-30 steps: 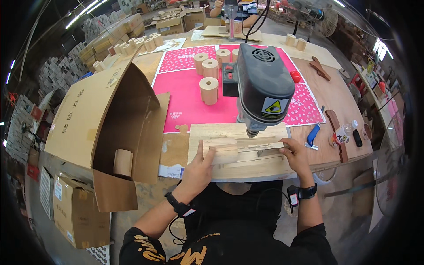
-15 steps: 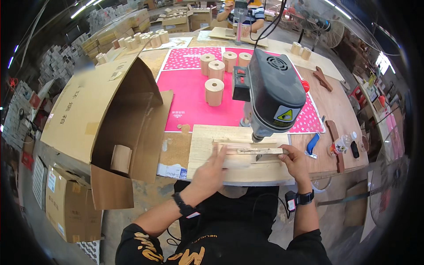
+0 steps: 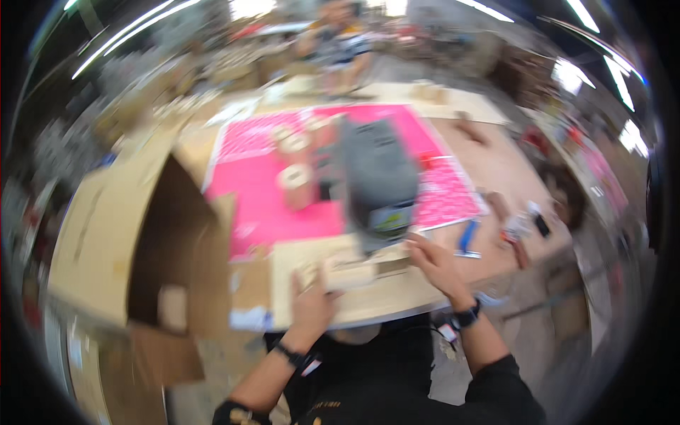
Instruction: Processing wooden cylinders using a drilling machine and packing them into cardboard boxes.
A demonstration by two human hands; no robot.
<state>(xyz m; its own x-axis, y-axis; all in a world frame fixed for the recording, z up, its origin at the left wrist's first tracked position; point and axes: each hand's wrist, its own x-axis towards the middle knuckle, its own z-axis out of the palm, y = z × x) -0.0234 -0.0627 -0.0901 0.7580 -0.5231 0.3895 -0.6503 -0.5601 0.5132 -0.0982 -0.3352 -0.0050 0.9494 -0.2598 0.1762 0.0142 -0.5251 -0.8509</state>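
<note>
Motion blurs the whole view. My left hand [image 3: 314,308] is low over the left part of a pale wooden board [image 3: 283,258]. A pale wooden patch shows at its fingertips, but its grip is smeared. My right hand [image 3: 440,269] has its fingers stretched out, at the right end of a light wooden block [image 3: 393,262] on the board. Left of that block lies a longer pale wooden piece [image 3: 353,273], between my hands. Above them stands the grey head of a bench drill press [image 3: 379,173]; its bit is too blurred to make out.
Several pale wooden cylinders [image 3: 297,185] stand on a pink sheet [image 3: 262,219]. At left, an open cardboard box [image 3: 95,234] holds a wooden piece [image 3: 172,308]. A blue-handled tool [image 3: 467,235] and brown wooden parts lie at right. Across the table is another person [image 3: 343,53].
The view has tilted and shifted, with strong blur. My left hand has left the long wooden piece and moved left of it. My right hand's fingers have straightened.
</note>
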